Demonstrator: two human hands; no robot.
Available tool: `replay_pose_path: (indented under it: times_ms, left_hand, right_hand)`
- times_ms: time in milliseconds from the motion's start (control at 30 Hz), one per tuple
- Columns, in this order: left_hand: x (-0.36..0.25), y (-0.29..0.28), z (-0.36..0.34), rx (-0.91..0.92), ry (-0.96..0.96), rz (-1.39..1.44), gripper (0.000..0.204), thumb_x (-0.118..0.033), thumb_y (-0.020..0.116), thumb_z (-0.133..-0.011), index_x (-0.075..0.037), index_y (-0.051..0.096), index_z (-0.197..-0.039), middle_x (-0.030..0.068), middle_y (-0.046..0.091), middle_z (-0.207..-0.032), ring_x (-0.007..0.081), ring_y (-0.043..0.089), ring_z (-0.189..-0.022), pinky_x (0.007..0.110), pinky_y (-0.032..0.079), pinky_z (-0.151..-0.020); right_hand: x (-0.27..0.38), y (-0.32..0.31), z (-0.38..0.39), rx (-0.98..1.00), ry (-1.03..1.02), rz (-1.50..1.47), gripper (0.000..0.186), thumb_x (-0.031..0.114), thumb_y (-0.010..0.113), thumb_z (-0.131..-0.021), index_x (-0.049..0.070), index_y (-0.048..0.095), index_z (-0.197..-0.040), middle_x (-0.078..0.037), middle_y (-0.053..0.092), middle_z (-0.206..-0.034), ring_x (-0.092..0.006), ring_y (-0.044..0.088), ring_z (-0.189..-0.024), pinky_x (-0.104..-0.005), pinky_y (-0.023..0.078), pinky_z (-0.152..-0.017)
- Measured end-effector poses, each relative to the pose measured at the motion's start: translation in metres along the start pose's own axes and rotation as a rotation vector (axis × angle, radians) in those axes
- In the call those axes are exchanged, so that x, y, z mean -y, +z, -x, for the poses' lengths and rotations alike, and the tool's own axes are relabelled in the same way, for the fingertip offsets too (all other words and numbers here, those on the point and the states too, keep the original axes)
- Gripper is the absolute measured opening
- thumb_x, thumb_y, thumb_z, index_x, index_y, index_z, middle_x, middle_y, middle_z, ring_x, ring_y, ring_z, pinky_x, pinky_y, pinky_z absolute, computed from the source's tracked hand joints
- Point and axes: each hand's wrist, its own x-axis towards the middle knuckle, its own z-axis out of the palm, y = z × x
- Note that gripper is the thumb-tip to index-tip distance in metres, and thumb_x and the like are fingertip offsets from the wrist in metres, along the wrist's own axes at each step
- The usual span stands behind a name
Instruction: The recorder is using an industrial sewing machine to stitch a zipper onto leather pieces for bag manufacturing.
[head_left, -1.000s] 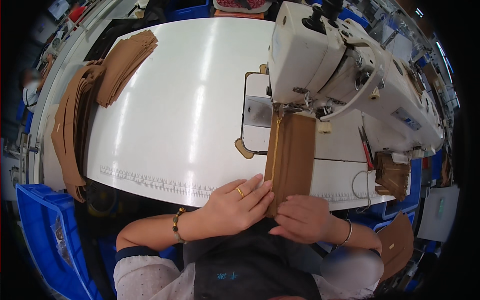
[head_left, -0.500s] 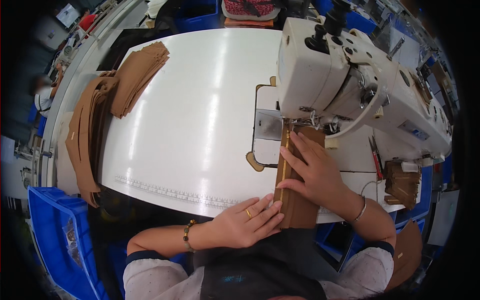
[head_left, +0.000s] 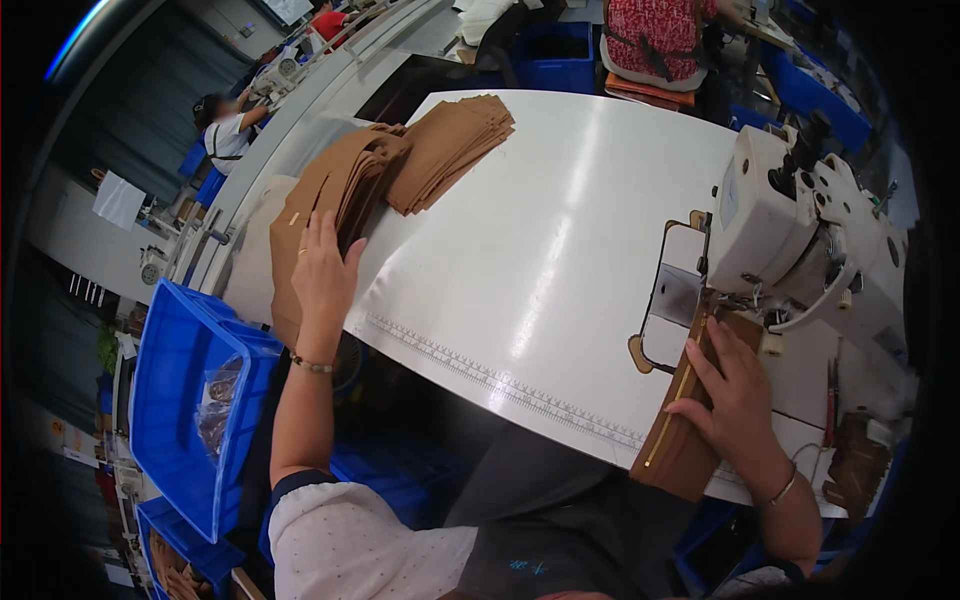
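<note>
My left hand (head_left: 325, 260) lies on a tall stack of brown cut pieces (head_left: 290, 282) at the table's left, fingers extended and thumb apart. A second fanned stack of brown pieces (head_left: 455, 145) lies just behind it. My right hand (head_left: 725, 390) rests with spread fingers on a long brown fabric strip (head_left: 675, 465) bearing a yellow zipper (head_left: 672, 410). The strip's far end runs under the needle area of the white sewing machine (head_left: 750, 220), where detail is too small to make out. Red-handled scissors (head_left: 830, 410) lie right of the strip.
The white table (head_left: 500, 300) has a printed ruler along its front. A blue bin (head_left: 180, 390) stands at the left. Small brown pieces (head_left: 855, 455) sit at the right. A co-worker (head_left: 225, 140) sits at a far-left station; a red patterned chair back (head_left: 655, 40) is beyond the table.
My left hand has left the zipper strip and moved left onto the brown stack. My right hand earlier moved forward along the strip and still rests there. The view has swung left.
</note>
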Motion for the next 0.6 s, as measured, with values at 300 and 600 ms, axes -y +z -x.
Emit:
replay_pose_path:
  times_ms: [300, 600]
  left_hand:
    - [0.113, 0.008, -0.014, 0.595, -0.276, 0.455, 0.029, -0.019, 0.075, -0.091, 0.001, 0.075, -0.111, 0.0207, 0.071, -0.092, 0.0341, 0.067, -0.078, 0.041, 0.05, -0.073]
    - [0.005, -0.073, -0.049, 0.743, -0.174, 0.952, 0.058, -0.001, 0.062, -0.095, 0.003, 0.049, -0.152, -0.0045, 0.044, -0.079, 0.004, 0.044, -0.073, 0.023, 0.036, -0.063]
  right_hand:
    - [0.0, -0.001, -0.002, -0.028, -0.009, 0.029, 0.076, 0.059, 0.077, -0.078, 0.002, 0.069, -0.128, -0.026, 0.054, -0.148, -0.0427, 0.057, -0.132, -0.0515, 0.05, -0.099]
    - [0.005, -0.01, -0.003, -0.006, 0.051, 0.014, 0.066, 0.057, 0.075, -0.084, 0.006, 0.072, -0.126, -0.021, 0.057, -0.147, -0.0393, 0.057, -0.133, -0.0484, 0.047, -0.101]
